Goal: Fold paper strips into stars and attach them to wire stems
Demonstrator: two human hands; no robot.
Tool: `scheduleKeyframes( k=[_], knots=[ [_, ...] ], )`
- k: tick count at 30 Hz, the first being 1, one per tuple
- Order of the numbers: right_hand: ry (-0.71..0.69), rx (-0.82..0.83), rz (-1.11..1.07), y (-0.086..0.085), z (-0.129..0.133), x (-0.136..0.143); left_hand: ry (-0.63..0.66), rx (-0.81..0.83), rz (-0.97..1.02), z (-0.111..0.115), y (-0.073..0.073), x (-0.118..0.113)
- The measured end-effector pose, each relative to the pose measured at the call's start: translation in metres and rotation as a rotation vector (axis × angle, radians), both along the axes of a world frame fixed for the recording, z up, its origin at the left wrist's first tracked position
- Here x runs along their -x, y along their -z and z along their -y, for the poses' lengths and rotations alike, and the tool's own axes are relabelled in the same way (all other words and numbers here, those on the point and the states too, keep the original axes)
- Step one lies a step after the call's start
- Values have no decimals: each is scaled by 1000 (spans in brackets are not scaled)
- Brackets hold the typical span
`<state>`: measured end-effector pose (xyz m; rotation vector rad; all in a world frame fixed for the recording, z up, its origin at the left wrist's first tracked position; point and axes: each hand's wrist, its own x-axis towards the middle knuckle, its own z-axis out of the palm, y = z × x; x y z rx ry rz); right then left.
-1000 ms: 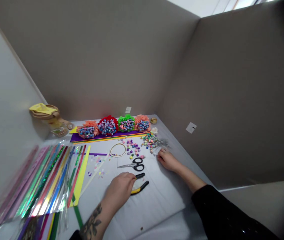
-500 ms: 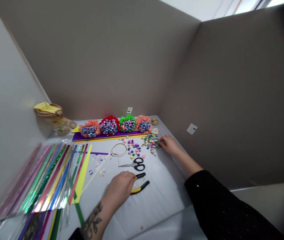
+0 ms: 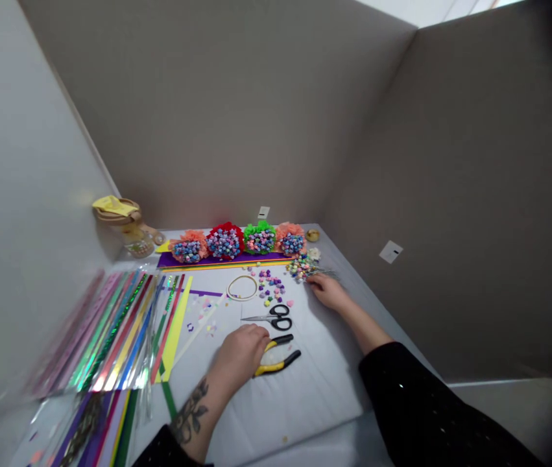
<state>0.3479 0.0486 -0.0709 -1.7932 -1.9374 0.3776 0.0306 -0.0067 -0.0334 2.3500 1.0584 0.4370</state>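
My left hand point(image 3: 242, 353) is closed with fingers curled, just left of the yellow-and-black pliers point(image 3: 273, 368), hiding their jaws. Whether it holds anything is hidden. My right hand point(image 3: 328, 290) reaches to the near right edge of a pile of small colourful paper stars point(image 3: 299, 267) on thin wire stems point(image 3: 328, 273). Its fingers are bent together at the pile; what they hold is too small to make out. Black-handled scissors point(image 3: 278, 318) lie between the hands. Loose purple and pink stars point(image 3: 270, 285) and a pale hoop point(image 3: 242, 287) lie beyond them.
Four-sided clutter aside, several crepe-paper flower bunches point(image 3: 226, 240) stand along the back on purple sheets point(image 3: 168, 261). Packs of coloured paper strips point(image 3: 110, 324) cover the left side. A lidded jar point(image 3: 137, 243) stands back left. Grey partitions point(image 3: 237, 117) enclose the table.
The view has shifted, moving the whole table rightward in the picture. My right hand has drawn slightly toward the near side of the star pile. My left hand stays by the pliers.
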Motion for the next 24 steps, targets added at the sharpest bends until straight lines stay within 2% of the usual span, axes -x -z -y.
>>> scheduleKeyframes(
  k=[4, 6, 8, 11, 14, 16, 19, 21, 24],
  knots=[
    [12, -82, -92, -12, 18, 21, -151, 13, 92, -3, 1, 1],
    [-12, -112, -154, -18, 24, 41, -236, 9, 175, -2, 2, 0],
    [-37, -128, -219, -21, 27, 66, -256, 3, 209, 0, 2, -3],
    [-58, -136, -306, -18, 29, 102, -231, -25, 137, 11, -5, -3],
    [-79, -154, -370, -10, 36, 121, -286, -54, -26, 33, -16, 7],
    [-72, -156, -399, -5, 40, 119, -386, -88, -95, 49, -21, 22],
    [2, -130, -435, -2, 41, 107, -583, -129, -228, 65, -27, 59],
    [29, -123, -478, -1, 38, 101, -695, -124, -367, 66, -29, 87],
    [-81, -135, -534, 0, 34, 100, -851, -97, -616, 55, -30, 117]
  ],
)
